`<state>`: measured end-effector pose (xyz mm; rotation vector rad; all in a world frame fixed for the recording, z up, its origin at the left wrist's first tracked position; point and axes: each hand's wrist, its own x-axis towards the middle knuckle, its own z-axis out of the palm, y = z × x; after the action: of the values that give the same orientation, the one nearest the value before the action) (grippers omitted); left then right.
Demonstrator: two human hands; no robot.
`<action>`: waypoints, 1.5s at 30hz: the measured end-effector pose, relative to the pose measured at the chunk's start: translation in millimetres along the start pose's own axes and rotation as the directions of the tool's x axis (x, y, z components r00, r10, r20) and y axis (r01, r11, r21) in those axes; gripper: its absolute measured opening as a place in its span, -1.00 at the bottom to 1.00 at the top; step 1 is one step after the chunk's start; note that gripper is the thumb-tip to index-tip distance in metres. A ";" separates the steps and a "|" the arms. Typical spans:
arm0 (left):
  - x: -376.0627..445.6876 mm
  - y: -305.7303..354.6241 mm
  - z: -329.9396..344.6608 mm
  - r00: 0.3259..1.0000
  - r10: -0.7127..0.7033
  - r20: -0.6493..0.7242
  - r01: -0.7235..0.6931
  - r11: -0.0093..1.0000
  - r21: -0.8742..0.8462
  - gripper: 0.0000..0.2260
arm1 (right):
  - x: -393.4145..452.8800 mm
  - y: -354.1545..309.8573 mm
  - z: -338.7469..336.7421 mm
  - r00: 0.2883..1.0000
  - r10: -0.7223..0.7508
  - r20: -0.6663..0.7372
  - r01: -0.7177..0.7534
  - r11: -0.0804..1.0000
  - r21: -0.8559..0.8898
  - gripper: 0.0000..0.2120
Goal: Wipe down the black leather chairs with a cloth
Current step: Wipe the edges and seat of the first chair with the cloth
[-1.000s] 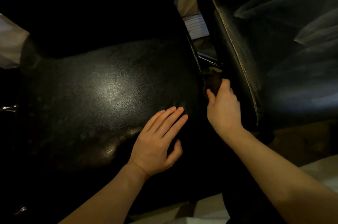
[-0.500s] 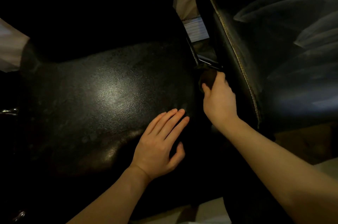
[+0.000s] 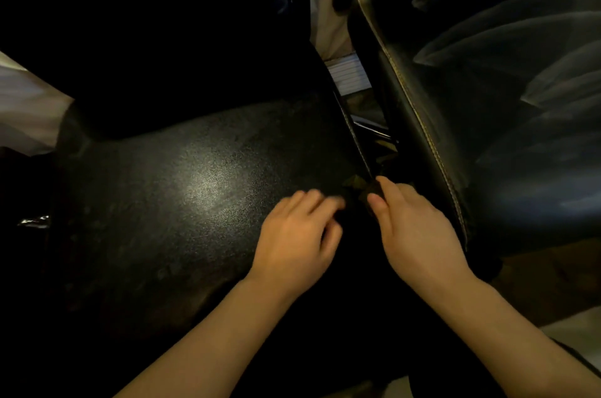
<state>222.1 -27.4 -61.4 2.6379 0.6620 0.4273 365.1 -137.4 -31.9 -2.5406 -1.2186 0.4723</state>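
cloth at seat edge

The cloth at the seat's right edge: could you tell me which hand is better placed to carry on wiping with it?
Right. The right hand already pinches the dark cloth at the seat edge; the left hand rests beside it, holding nothing that shows.

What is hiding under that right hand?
A dark cloth pokes out from the right hand at the near chair seat's edge. Most of the cloth is covered by the hand or lost in shadow.
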 end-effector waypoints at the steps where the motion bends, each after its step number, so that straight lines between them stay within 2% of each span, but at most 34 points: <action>1: 11.9 -2.5 0.7 0.999 -0.015 0.038 0.015 1.000 0.019 -0.62 | 0.9 -1.7 -1.3 1.000 -0.015 -0.017 0.015 0.999 -0.028 -0.53; 4: 25.0 -12.8 10.0 0.989 -0.012 0.151 0.000 0.997 0.081 -0.49 | -3.0 -1.8 -1.3 0.999 0.049 -0.023 -0.048 0.997 0.055 -0.59; 7: 19.1 -16.7 17.4 0.987 -0.023 0.157 0.006 0.995 0.102 -0.50 | -4.1 1.4 0.2 0.982 0.178 -0.070 -0.163 0.969 0.186 -0.62; 11: 16.9 -18.7 19.9 0.993 -0.006 0.121 0.000 0.999 0.044 -0.51 | 3.1 -2.6 6.4 0.987 0.055 -0.148 -0.054 0.998 0.008 -0.70; 12: 16.3 -19.6 20.7 0.994 -0.010 0.109 0.008 1.000 0.021 -0.51 | 1.8 -3.0 4.2 0.991 0.035 -0.130 -0.036 0.999 -0.008 -0.67; 15: 14.4 -21.1 23.1 0.997 -0.015 0.072 0.019 0.999 -0.045 -0.54 | -10.6 5.7 -1.6 0.999 -0.011 0.041 0.015 0.995 -0.101 -0.51; 17: 14.1 -22.3 24.8 0.999 -0.018 0.045 0.021 0.997 -0.071 -0.55 | -12.9 6.5 -3.6 0.997 -0.027 0.076 0.033 0.996 -0.083 -0.50; 21: 13.8 -22.2 28.6 1.000 0.000 0.018 0.001 0.997 -0.074 -0.54 | 8.9 3.3 10.4 0.997 -0.035 -0.066 0.032 0.998 -0.049 -0.61; 26: 20.7 -19.9 32.9 1.000 -0.024 0.000 0.024 0.998 -0.054 -0.51 | 49.8 -2.8 13.3 0.993 -0.021 -0.113 0.011 0.996 -0.091 -0.62; 30: 21.3 -20.4 31.8 1.000 -0.025 0.010 0.026 0.997 -0.073 -0.50 | 43.6 -2.5 2.4 0.999 -0.041 0.004 0.041 0.982 -0.184 -0.57; 33: 15.5 -23.4 25.8 0.998 0.016 0.061 -0.013 0.999 -0.049 -0.45 | 32.0 0.3 -6.0 0.996 -0.039 0.081 0.048 0.992 -0.113 -0.54; 36: 10.6 -25.0 19.1 0.989 0.060 0.135 -0.063 0.998 0.020 -0.41 | 24.9 2.2 -10.5 0.994 -0.059 0.090 0.063 0.998 -0.033 -0.54; 38: 9.0 -25.1 17.8 0.984 0.056 0.168 -0.065 0.997 0.050 -0.40 | 23.1 1.4 -11.0 0.993 -0.060 0.104 0.064 0.997 -0.038 -0.55; 45: 10.8 -26.2 22.9 0.990 0.045 0.131 -0.055 0.996 0.074 -0.41 | 74.6 -11.0 4.0 0.994 -0.086 -0.060 0.076 0.986 -0.147 -0.65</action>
<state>229.7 -7.3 -90.8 2.7325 0.5828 0.2462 399.8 -71.3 -43.8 -2.5901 -1.3709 0.2882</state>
